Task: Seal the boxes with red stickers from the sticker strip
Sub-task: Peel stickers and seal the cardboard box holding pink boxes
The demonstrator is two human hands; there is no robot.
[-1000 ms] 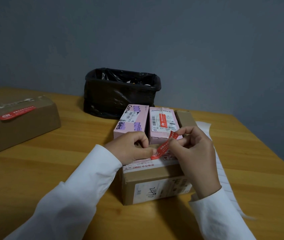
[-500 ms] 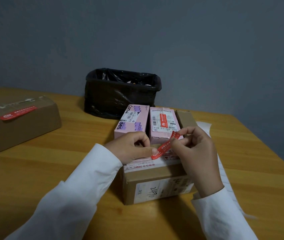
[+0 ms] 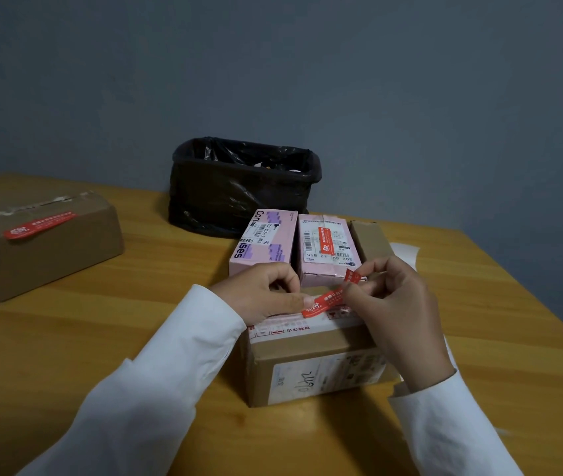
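Note:
A small brown cardboard box (image 3: 311, 369) stands in front of me on the table. A red sticker (image 3: 324, 301) stretches over its top. My left hand (image 3: 266, 293) pins the sticker's near end to the box top with the thumb. My right hand (image 3: 393, 297) pinches the sticker's far end, lifted above the box. Behind stand two pink boxes: the left one (image 3: 264, 242) bare of stickers, the right one (image 3: 326, 249) with a red sticker on top. The white sticker strip (image 3: 407, 250) lies right of the boxes, mostly hidden by my right arm.
A larger brown box (image 3: 39, 245) with a red sticker on top sits at the far left. A black bin with a bag liner (image 3: 242, 187) stands at the back by the wall. A narrow brown box (image 3: 371, 240) lies right of the pink boxes. The table's right edge (image 3: 527, 290) runs diagonally.
My hands have lowered the sticker slightly toward the box top; its near end now lies flatter under my left thumb. The boxes have not moved.

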